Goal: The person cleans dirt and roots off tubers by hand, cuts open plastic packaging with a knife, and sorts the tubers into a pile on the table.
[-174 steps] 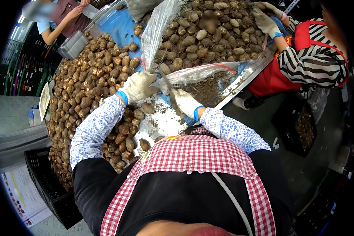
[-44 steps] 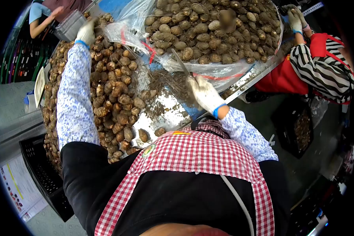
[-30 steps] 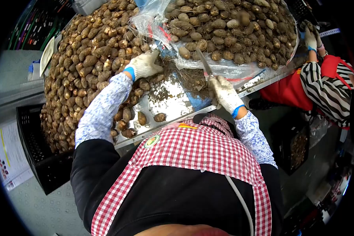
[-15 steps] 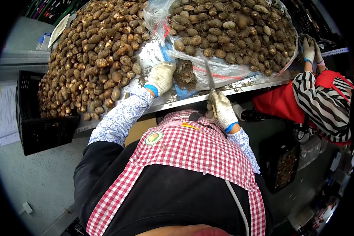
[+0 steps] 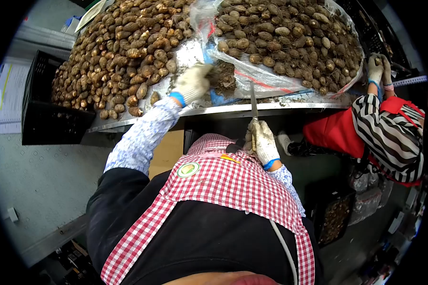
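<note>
My left hand (image 5: 193, 84), in a pale work glove, is over the table's front edge between two heaps of small taro corms. Its fingers are smeared by motion, so I cannot tell whether they hold anything. My right hand (image 5: 264, 141), gloved and soiled, is closed around the handle of a knife (image 5: 253, 100) in front of the table, the blade pointing up and away from me. To the left lies a large heap of brown taro corms (image 5: 123, 57). Hairier, rooty taro corms (image 5: 280, 40) are heaped to the right on a clear plastic sheet (image 5: 266, 83).
The metal table edge (image 5: 290, 107) runs in front of me. A black crate (image 5: 57, 121) stands at its left end. On the right, a co-worker in a striped top (image 5: 387, 128) has gloved hands (image 5: 378, 69) by the heap. A crate of brown pieces (image 5: 336, 218) is on the floor.
The view has shifted slightly, moving the heaps right in the picture. My left hand has swung a little left relative to the table and blurred. My right hand, still gripping the knife, is slightly closer to my body.
</note>
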Tool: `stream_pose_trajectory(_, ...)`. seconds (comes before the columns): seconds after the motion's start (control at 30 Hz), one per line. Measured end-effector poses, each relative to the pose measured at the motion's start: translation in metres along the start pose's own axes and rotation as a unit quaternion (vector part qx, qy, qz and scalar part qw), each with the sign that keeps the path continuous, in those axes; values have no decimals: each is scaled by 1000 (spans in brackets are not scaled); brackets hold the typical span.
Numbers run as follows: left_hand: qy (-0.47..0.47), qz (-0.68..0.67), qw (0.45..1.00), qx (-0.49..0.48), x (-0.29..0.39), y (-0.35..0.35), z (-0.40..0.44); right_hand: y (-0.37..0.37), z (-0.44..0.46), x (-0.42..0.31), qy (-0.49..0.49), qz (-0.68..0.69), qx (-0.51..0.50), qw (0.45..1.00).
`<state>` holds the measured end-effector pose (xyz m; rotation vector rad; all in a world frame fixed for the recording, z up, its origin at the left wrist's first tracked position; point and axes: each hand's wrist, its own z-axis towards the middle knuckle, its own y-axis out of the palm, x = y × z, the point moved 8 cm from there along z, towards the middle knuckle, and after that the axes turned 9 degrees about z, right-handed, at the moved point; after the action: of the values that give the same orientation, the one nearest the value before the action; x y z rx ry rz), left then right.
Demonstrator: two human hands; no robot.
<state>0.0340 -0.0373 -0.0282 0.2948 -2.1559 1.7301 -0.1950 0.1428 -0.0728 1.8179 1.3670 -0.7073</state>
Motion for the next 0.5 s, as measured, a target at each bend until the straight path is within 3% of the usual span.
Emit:
stream_pose_trajectory(0.07, 74, 14, 997, -24, 29, 25, 2, -5, -7, 0, -5, 14, 4, 1000)
stream_pose_trajectory(0.1, 45, 19, 995, -88, 44, 35, 3, -6, -12, -2, 4, 62, -4, 998)
stream_pose_trajectory(0.17, 162, 27, 986, -23, 76, 13, -24, -25, -22, 0, -4, 10, 22, 1000)
stream_pose_trajectory(0.23, 126, 11, 992, 3, 60, 13, -25, -55, -27, 18, -35, -2, 23, 999)
stream_pose_trajectory(0.3, 7, -76, 996, 36, 38, -14, -47, -93, -31, 55, 5, -27, 41, 999)
stream_pose_trajectory(0.37, -45, 13, 985, 165, 0, -19, -48, -117, -39, 80, 87, -62, 63, 992)
stream_pose_trajectory(0.43, 65, 102, 963, 240, -7, -15, -60, -134, -36, 102, 118, -153, 72, 978)
stream_pose_trajectory(0.5, 150, 123, 938, 286, -9, -1, -73, -149, 2, 157, 40, -210, 4, 977)
